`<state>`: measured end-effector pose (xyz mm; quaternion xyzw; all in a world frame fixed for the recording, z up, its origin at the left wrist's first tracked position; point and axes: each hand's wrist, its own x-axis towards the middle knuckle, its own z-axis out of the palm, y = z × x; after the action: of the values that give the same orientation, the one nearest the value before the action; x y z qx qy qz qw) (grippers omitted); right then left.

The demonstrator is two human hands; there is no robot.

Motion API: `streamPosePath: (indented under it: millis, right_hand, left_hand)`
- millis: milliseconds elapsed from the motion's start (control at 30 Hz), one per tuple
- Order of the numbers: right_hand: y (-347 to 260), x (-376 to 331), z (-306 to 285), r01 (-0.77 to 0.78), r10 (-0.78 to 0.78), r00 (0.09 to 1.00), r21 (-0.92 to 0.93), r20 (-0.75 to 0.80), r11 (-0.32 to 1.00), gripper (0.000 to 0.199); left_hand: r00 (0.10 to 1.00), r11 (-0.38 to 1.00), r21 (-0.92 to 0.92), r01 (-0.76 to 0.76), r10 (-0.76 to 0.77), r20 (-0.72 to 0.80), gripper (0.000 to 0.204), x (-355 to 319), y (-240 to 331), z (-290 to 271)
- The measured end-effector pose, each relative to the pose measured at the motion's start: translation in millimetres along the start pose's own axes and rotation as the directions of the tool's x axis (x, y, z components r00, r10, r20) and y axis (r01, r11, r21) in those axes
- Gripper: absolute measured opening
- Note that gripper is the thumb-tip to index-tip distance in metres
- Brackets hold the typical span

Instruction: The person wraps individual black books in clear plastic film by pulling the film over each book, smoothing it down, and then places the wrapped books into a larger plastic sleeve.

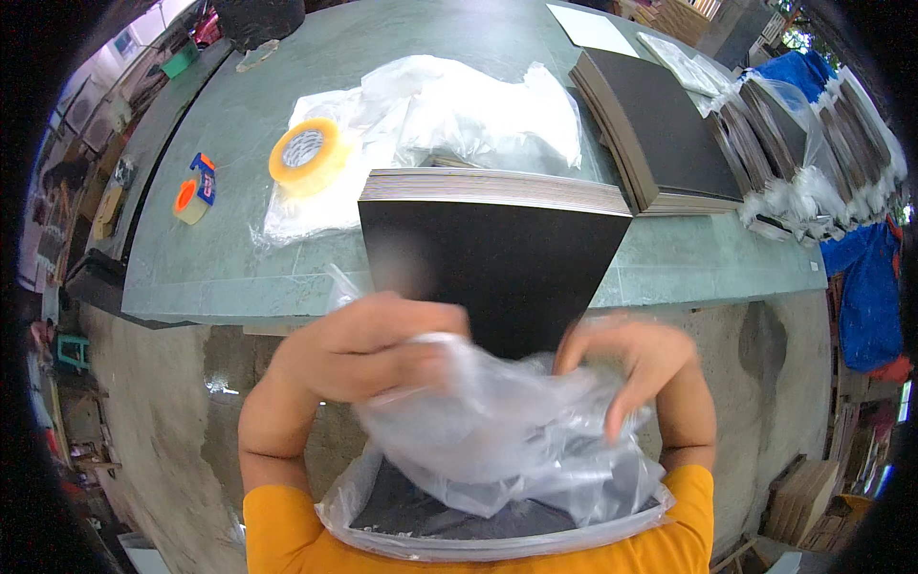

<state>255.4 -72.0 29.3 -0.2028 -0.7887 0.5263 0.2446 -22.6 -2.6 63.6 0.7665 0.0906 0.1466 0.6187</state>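
A thick stack of black boards point(488, 258) with pale edges stands tilted between my body and the table. My left hand point(382, 349) is closed on a bunched clear plastic bag point(507, 430) in front of the stack. Beside the bag's right part, my right hand point(636, 359) has its fingers bent but apart, touching the plastic; both hands are slightly blurred. Lower down, close to my body, a black surface point(459, 502) shows beneath and through the plastic. Whether it belongs to the same stack, I cannot tell.
On the green table point(210, 277) lie a large tape roll point(308, 158), crumpled plastic bags point(459, 105) and a small tape dispenser point(195, 189). To the right sit another black board stack point(669, 124) and several plastic-wrapped bundles point(803, 143). A white sheet point(591, 31) lies farther back.
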Motion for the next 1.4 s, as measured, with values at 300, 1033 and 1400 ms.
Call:
streamPosePath:
  millis: [300, 1033, 1400]
  right_hand:
    - [-24.9, 26.7, 21.7, 0.297, -0.15, 0.889, 0.294, -0.433, 0.909, 0.034]
    - [6.1, 1.2, 32.0, -0.303, 0.715, 0.691, -0.941, -0.107, 0.151, 0.022]
    - [12.0, 21.4, 27.2, -0.368, -0.199, 0.819, -0.759, -0.538, 0.536, 0.034]
  left_hand:
    - [0.995, 0.963, 0.257, 0.076, -0.058, -0.079, 0.016, 22.4, 10.1, 13.0]
    - [0.817, 0.085, 0.97, 0.226, -0.559, -0.142, 0.006, -41.5, -72.5, 49.0]
    - [0.172, 0.67, 0.138, 0.73, 0.016, -0.985, 0.025, -57.5, -54.6, -55.9]
